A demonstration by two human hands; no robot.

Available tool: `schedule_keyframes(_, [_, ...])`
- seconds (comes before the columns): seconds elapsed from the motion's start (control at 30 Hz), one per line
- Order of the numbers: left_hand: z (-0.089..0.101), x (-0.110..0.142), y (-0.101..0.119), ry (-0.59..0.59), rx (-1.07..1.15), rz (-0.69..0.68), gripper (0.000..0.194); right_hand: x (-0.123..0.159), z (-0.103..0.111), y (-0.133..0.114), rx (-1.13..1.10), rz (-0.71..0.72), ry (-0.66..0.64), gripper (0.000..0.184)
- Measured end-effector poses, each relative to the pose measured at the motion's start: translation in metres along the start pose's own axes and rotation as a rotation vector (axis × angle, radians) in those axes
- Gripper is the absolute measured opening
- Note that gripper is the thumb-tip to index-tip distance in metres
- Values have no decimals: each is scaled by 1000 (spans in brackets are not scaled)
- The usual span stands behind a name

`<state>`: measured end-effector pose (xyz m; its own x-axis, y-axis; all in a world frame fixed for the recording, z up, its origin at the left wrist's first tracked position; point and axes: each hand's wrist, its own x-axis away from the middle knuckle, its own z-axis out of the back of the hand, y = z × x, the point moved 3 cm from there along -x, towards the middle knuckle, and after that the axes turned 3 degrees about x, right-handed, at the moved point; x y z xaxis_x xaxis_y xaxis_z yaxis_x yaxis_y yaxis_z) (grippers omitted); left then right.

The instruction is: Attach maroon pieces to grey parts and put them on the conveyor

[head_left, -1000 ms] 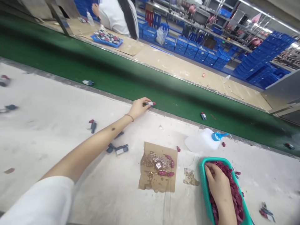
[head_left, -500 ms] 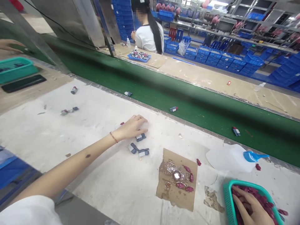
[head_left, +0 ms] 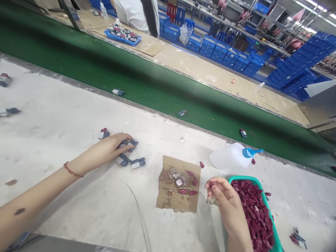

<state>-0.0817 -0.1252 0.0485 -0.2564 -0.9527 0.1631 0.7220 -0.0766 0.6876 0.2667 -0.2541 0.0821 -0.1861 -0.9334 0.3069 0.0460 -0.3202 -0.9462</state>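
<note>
My left hand is over the white table, its thumb and fingers closed around a small grey-and-white plastic part. Two more such parts lie just below it, one of them a grey-and-white piece. Between the thumb and fingertips of my right hand is a small dark red plastic piece. That hand is left of a green basket filled with dark red pieces. A torn cardboard sheet with wet, shiny glue-like liquid and several red pieces lies between my hands.
A white bottle with a blue nozzle lies behind the basket. Beyond the table runs a green conveyor belt carrying several small parts. Across it are a blue tray of parts and a person in a white shirt.
My left hand has left a red-tipped part on the belt and come back to the grey parts, closing on one. My right hand has risen out of the basket with a red piece.
</note>
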Motion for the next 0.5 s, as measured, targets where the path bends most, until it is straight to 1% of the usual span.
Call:
schedule_keyframes(0.1, [3,2,-2,9,83,48,48,-7,-18,8,-111,-66,-72,40])
schedule_keyframes(0.17, [5,4,-5,25,176,123,51,-12,-26,14,-132,-91,-61,43])
schedule_keyframes(0.23, [8,7,-8,78,308,224,54,-16,-31,20,-112,-93,-29,45])
schedule_keyframes(0.3, [11,11,-11,159,454,327,56,-20,-35,25,-76,-108,-33,47])
schedule_keyframes(0.4, [13,18,-9,264,642,424,51,-23,-42,31,-41,-164,-136,52])
schedule_keyframes(0.5, [7,26,1,290,911,461,46,-24,-47,34,7,-168,-219,53])
